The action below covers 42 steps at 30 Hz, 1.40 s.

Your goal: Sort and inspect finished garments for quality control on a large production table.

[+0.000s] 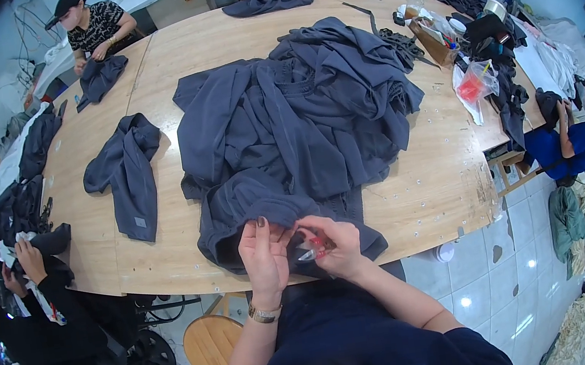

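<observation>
A dark grey garment (pixel 251 201) with a gathered edge lies at the table's near side, its folds running into a big heap of the same cloth. My left hand (pixel 267 256) is closed on its edge, thumb on top and fingertips partly hidden by the fabric. Beside it, nearly touching, my right hand (pixel 338 247) grips small thread snips (pixel 309 254) with red parts and a shiny metal end. The snips are partly covered by my fingers, and I cannot tell whether their blades touch the cloth.
A heap of dark grey garments (pixel 285 124) fills the middle of the wooden table (pixel 448 184). One folded garment (pixel 131 178) lies to the left. Bags, a red drink (pixel 472 87) and clutter crowd the right. Other people work around the table; a wooden stool (pixel 213 349) stands below left.
</observation>
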Motion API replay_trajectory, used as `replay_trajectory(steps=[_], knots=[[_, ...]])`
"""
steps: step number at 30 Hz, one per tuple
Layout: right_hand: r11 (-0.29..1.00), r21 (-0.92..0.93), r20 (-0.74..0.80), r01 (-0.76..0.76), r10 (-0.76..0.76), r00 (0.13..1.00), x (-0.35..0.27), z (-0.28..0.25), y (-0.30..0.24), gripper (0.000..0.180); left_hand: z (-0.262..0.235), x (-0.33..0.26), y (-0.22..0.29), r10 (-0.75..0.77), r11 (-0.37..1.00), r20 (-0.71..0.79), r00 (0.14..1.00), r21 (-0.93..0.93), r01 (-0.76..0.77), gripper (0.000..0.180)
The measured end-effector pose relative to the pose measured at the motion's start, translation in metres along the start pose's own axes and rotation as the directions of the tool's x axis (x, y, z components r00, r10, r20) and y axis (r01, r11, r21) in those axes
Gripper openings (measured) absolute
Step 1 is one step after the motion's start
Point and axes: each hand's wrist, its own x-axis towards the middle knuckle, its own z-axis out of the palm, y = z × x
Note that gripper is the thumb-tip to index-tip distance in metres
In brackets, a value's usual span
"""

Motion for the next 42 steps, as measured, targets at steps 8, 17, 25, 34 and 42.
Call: replay_trajectory(steps=[8,17,25,34,42], knots=[[0.94,-0.227,0.111,0.256,-0.236,0.965,0.006,0.001,0.008,0.029,-0.011,-0.005,-0.012,0.088,0.984,0.018,0.996,0.151,-0.09,0.017],[0.933,-0.004,0.05,0.359,-0.358,0.932,-0.007,-0.007,0.024,0.035,0.001,0.0,-0.001,0.011,1.0,-0.004,1.0,-0.015,-0.011,0.019],[0.999,-0.017,0.032,0.036,-0.035,0.999,0.004,0.005,0.003,0.025,-0.003,-0.001,-0.002,0.017,1.0,-0.009,1.0,-0.024,-0.017,0.021],[0.984,-0.106,0.101,-0.143,0.154,0.983,-0.007,-0.005,0.018,0.023,0.002,0.0,0.005,-0.01,0.997,-0.073,0.997,-0.073,0.005,0.017],[0.974,-0.218,0.12,-0.058,0.086,0.989,0.001,-0.005,0.013,0.026,0.002,-0.001,0.001,0.045,0.998,-0.032,0.998,-0.048,-0.046,0.016]])
